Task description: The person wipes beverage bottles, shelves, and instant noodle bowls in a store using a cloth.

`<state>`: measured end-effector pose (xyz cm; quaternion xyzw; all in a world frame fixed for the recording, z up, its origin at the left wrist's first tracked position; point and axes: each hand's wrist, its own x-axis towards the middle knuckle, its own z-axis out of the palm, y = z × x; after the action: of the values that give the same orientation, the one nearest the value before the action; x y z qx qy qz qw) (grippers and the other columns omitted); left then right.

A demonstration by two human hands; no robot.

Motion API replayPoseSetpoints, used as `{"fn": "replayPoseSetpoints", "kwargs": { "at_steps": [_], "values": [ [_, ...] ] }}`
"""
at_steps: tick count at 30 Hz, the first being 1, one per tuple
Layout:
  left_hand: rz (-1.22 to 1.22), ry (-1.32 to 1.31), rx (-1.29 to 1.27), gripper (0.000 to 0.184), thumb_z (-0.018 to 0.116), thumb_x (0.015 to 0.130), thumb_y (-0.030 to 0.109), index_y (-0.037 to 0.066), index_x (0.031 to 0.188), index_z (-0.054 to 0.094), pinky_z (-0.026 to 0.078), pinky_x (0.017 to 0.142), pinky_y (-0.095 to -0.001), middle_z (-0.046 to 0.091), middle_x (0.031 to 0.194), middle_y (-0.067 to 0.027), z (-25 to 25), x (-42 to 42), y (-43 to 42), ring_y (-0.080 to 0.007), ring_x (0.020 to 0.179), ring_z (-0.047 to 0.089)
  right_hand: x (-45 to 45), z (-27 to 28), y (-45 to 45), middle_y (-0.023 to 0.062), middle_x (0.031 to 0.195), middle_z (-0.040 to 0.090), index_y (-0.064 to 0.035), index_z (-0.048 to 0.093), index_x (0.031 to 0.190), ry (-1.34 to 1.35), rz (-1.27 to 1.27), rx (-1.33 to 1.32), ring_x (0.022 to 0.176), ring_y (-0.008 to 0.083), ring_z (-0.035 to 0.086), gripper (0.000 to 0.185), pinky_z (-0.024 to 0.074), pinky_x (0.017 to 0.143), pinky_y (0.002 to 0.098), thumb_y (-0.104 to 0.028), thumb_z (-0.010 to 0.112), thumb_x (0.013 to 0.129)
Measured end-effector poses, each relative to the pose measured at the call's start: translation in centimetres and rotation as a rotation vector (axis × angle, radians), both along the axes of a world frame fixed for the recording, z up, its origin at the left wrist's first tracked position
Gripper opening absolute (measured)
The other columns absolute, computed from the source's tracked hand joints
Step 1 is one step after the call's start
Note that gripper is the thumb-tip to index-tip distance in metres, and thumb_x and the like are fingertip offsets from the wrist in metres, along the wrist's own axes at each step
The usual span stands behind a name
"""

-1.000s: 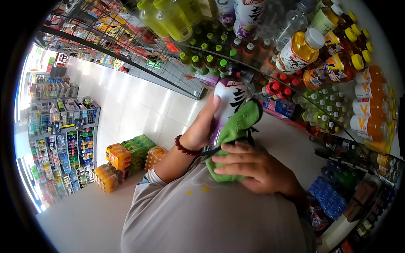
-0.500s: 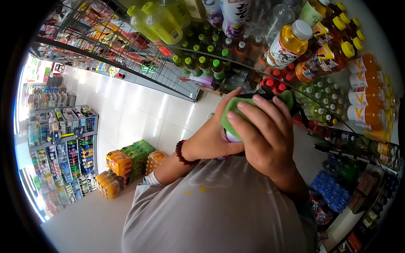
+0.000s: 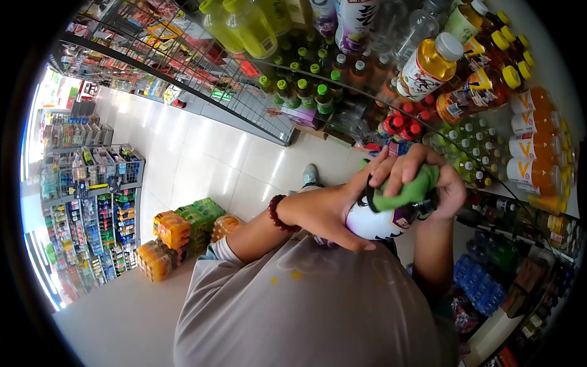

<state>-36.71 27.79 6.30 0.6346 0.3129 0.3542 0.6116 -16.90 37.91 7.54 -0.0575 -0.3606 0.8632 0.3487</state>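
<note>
A white bottle with purple and black markings lies tilted in front of my chest, its dark cap end pointing right. My left hand, with a dark red bead bracelet at the wrist, is closed around the bottle from the left, thumb along the near side. A green cloth is pressed over the bottle's upper side near the cap. Bent over that cloth are the fingers of my right hand, which grips it. Part of the bottle is hidden behind the cloth and fingers.
Beyond my hands, a wire rack edge borders shelves of drinks, including a large amber bottle and orange bottles. Shrink-wrapped drink packs sit at left. A shoe shows on the tiled floor.
The bottle and both hands have shifted right and down, and more of the white bottle shows. My right hand and the cloth have moved toward the cap end. A shoe has come into view.
</note>
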Motion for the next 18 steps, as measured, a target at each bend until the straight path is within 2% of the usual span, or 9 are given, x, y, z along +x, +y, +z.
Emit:
{"fn": "replayPoseSetpoints", "kwargs": {
  "at_steps": [2, 4, 6, 8, 10, 11, 14, 15, 18],
  "values": [
    [-0.047, -0.018, 0.054, 0.144, 0.092, 0.078, 0.021, 0.001, 0.163, -0.022, 0.032, 0.121, -0.0349, 0.013, 0.172, -0.0231, -0.9, 0.2, 0.3, -0.0224, 0.152, 0.031, -0.2, 0.2, 1.0, 0.0228, 0.092, 0.075, -0.0017, 0.058, 0.104, 0.058, 0.201, 0.241, 0.098, 0.0357, 0.067, 0.036, 0.0425, 0.103, 0.0459, -0.03, 0.038, 0.095],
    [-0.045, -0.019, 0.049, 0.143, 0.091, 0.078, 0.021, 0.0, 0.163, -0.022, 0.029, 0.122, -0.0351, 0.016, 0.171, -0.0238, -0.9, 0.2, -0.1, -0.0228, 0.153, 0.03, 0.0, 0.4, 0.6, 0.0173, 0.083, 0.073, -0.0027, 0.059, 0.102, 0.02, 0.226, 0.239, 0.095, 0.0326, 0.065, 0.035, 0.0407, 0.101, 0.0433, -0.029, 0.037, 0.095],
    [-0.019, 0.003, -0.143, 0.143, 0.091, 0.079, 0.022, 0.002, 0.164, -0.021, 0.033, 0.12, -0.036, 0.026, 0.168, -0.0232, 0.1, 0.1, -0.8, -0.0244, 0.149, 0.038, 0.0, -1.1, -0.4, 0.022, 0.083, 0.069, 0.0069, 0.061, 0.107, 0.181, 0.037, 0.098, 0.092, 0.036, 0.066, 0.044, 0.0511, 0.09, 0.0443, -0.027, 0.039, 0.091],
    [0.022, 0.036, -0.22, 0.139, 0.09, 0.079, 0.021, 0.003, 0.165, -0.018, 0.036, 0.118, -0.036, 0.033, 0.164, -0.0221, 1.2, -0.4, -1.6, -0.0248, 0.144, 0.044, 0.4, -2.2, -1.5, 0.0196, 0.087, 0.069, 0.0058, 0.062, 0.111, 0.144, -0.007, 0.027, 0.096, 0.0333, 0.067, 0.044, 0.0525, 0.091, 0.0442, -0.028, 0.039, 0.095],
    [0.054, 0.061, -0.3, 0.136, 0.089, 0.08, 0.02, 0.004, 0.166, -0.015, 0.04, 0.115, -0.0361, 0.041, 0.159, -0.0211, 1.3, -0.9, -1.8, -0.0251, 0.139, 0.051, 1.4, -4.0, -3.1, 0.017, 0.1, 0.071, 0.003, 0.063, 0.118, -0.052, -0.318, -0.485, 0.102, 0.0295, 0.068, 0.042, 0.0536, 0.096, 0.0441, -0.027, 0.041, 0.099],
    [0.189, 0.122, -0.045, 0.134, 0.089, 0.08, 0.017, 0.005, 0.167, -0.011, 0.043, 0.112, -0.035, 0.047, 0.154, -0.0194, 1.2, -1.1, -1.7, -0.024, 0.133, 0.055, 1.6, -5.3, -3.7, 0.0134, 0.111, 0.071, 0.0, 0.064, 0.124, -0.263, -0.408, -0.6, 0.106, 0.0271, 0.069, 0.04, 0.0534, 0.1, 0.0436, -0.025, 0.044, 0.1],
    [0.381, -0.138, 0.008, 0.13, 0.095, 0.071, 0.016, -0.001, 0.167, 0.009, 0.035, 0.118, -0.037, 0.031, 0.167, -0.0192, 1.5, -0.3, -1.7, -0.0203, 0.142, 0.047, -0.3, -6.8, -5.9, 0.0117, 0.116, 0.072, -0.0014, 0.066, 0.125, -0.114, -0.161, -0.659, 0.109, 0.0259, 0.068, 0.038, 0.0535, 0.1, 0.0412, -0.022, 0.046, 0.1],
    [0.419, -0.101, 0.193, 0.121, 0.093, 0.074, 0.013, 0.001, 0.166, 0.015, 0.04, 0.115, -0.0362, 0.043, 0.156, -0.0171, 2.1, -0.7, -0.9, -0.0214, 0.136, 0.053, -1.3, -6.6, -6.8, 0.0112, 0.116, 0.072, -0.0017, 0.066, 0.125, -0.194, -0.156, -0.689, 0.111, 0.0254, 0.068, 0.038, 0.0534, 0.101, 0.041, -0.023, 0.046, 0.101],
    [0.592, -0.181, 0.422, 0.104, 0.092, 0.075, 0.013, 0.003, 0.158, 0.032, 0.046, 0.11, -0.0377, 0.055, 0.146, -0.0154, 1.5, 0.9, -0.5, -0.0244, 0.132, 0.059, -3.6, -5.2, -8.0, 0.0101, 0.123, 0.069, -0.0031, 0.064, 0.129, -0.29, -0.142, -0.758, 0.113, 0.0236, 0.067, 0.038, 0.0536, 0.1, 0.0391, -0.025, 0.047, 0.104]
  ]
}}
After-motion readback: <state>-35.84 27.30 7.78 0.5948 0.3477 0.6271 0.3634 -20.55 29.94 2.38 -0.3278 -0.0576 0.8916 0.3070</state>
